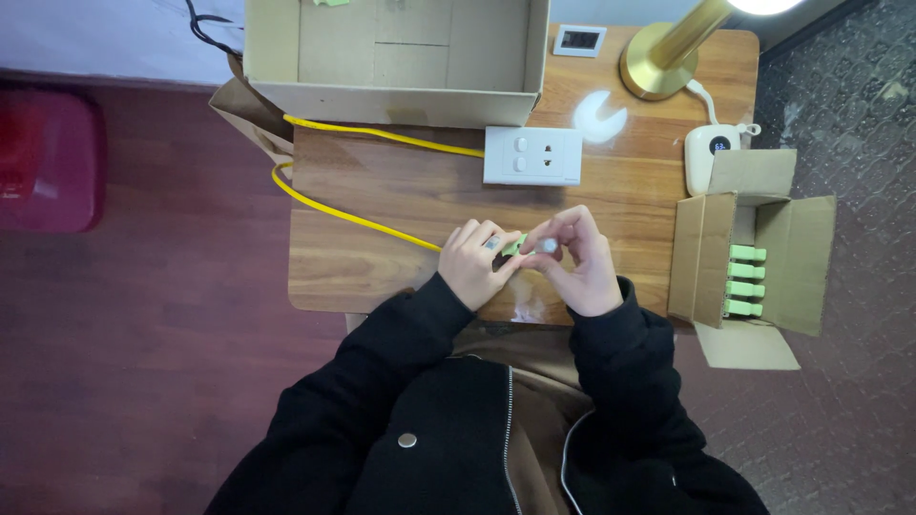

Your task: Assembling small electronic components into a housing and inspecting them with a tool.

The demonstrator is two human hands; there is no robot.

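Note:
My left hand [476,260] pinches a small green connector [516,244] at the end of a yellow cable [353,217] that runs left across the wooden table [382,277]. My right hand [579,262] meets it from the right, fingertips closed on a small pale cap [549,245] at the connector's tip. Both hands hover just above the table's near edge, in front of my black jacket sleeves.
A white wall socket plate [532,154] lies behind the hands. A large open cardboard box [391,57] sits at the back, a brass lamp base [655,62] at back right. A small open carton [749,257] with several green connectors stands right. A white device [711,153] lies beside it.

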